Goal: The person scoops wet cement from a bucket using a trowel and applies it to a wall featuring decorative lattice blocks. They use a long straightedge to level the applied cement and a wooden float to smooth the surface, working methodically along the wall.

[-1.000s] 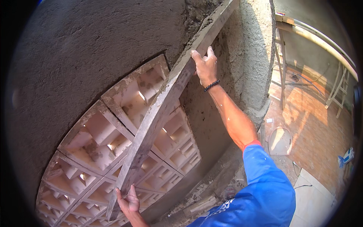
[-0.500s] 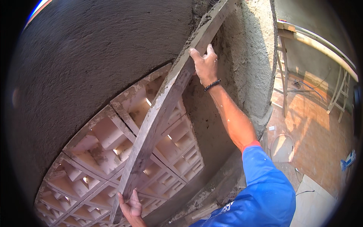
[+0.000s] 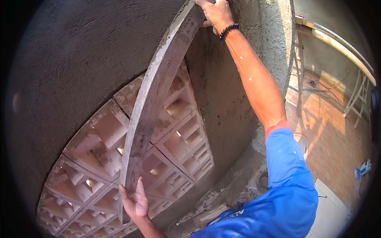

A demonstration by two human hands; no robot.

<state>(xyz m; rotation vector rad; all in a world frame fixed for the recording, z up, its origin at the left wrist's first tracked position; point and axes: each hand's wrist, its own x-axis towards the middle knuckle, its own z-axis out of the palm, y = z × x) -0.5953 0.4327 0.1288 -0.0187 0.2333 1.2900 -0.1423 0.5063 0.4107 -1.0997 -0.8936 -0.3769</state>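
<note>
My two hands hold a long wooden board point(image 3: 149, 101) that slants across the wall, its edge grey with mortar. High up, my right hand point(image 3: 219, 16) grips the board near the top of the view, its thumb over the near edge; a dark beaded bracelet is on that wrist. At the low end, my left hand point(image 3: 137, 204) supports the board between thumb and fingers, palm showing. Behind the board, a panel of pale pink ventilation blocks point(image 3: 99, 152) is set in the wall. Dark, rough-textured plaster point(image 3: 79, 67) borders the panel on the left.
A plastered return wall point(image 3: 222, 95) stands right of the blocks, with a rough pale edge point(image 3: 276, 47). Farther right are a wooden trestle point(image 3: 300, 71), a ladder-like frame point(image 3: 357, 97) and tiled floor point(image 3: 329, 150). A round container point(image 3: 262, 180) sits beside my sleeve.
The board's upper part has moved up and left along the wall, my right hand travelling with it as that arm stretches farther. My left hand remains at the low end, its fingers somewhat more spread.
</note>
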